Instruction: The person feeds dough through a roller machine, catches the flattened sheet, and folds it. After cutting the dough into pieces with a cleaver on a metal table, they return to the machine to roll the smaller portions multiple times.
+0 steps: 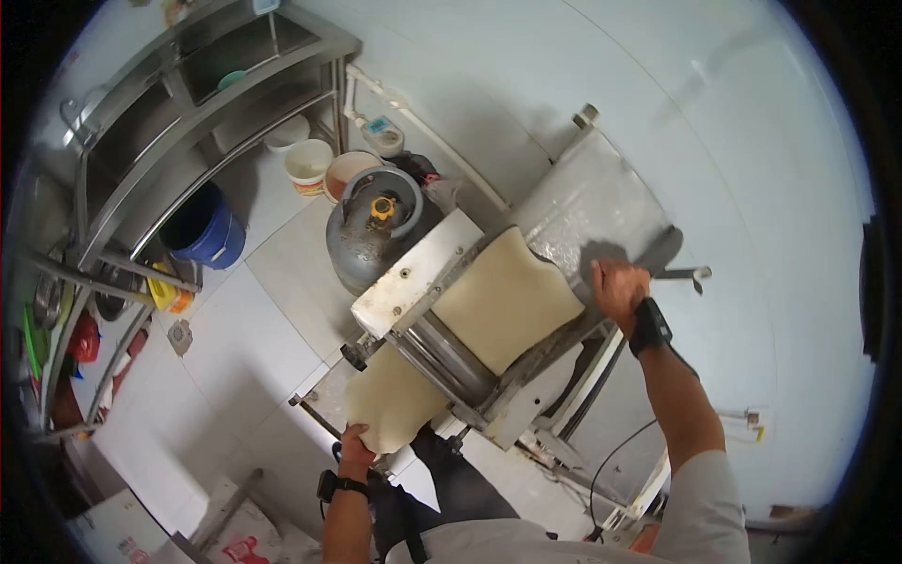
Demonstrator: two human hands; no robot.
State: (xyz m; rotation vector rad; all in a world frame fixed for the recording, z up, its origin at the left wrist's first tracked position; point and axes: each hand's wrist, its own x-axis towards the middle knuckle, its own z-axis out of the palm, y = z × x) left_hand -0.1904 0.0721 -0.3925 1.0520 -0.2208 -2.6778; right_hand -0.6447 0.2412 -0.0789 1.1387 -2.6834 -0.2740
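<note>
A dough sheet runs through a dough sheeter with steel rollers (pixel 442 352). Its upper part (pixel 507 301) lies on the far side of the rollers, and its lower part (pixel 390 399) comes out on the side nearer me. My left hand (pixel 354 446) is closed on the near lower edge of the dough, with some fingers hidden beneath it. My right hand (pixel 620 293) is curled at the right edge of the machine's metal tray (pixel 601 202), beside the upper dough. Whatever lies inside its fingers is hidden. A short metal lever (pixel 691 274) sticks out just right of that hand.
Behind the machine stands a grey gas cylinder (pixel 362 249) with a yellow valve. White buckets (pixel 308 164) and a blue bucket (pixel 209 230) stand near a steel sink (pixel 235 108). A black cable (pixel 615 456) hangs at lower right. The wall is close on the right.
</note>
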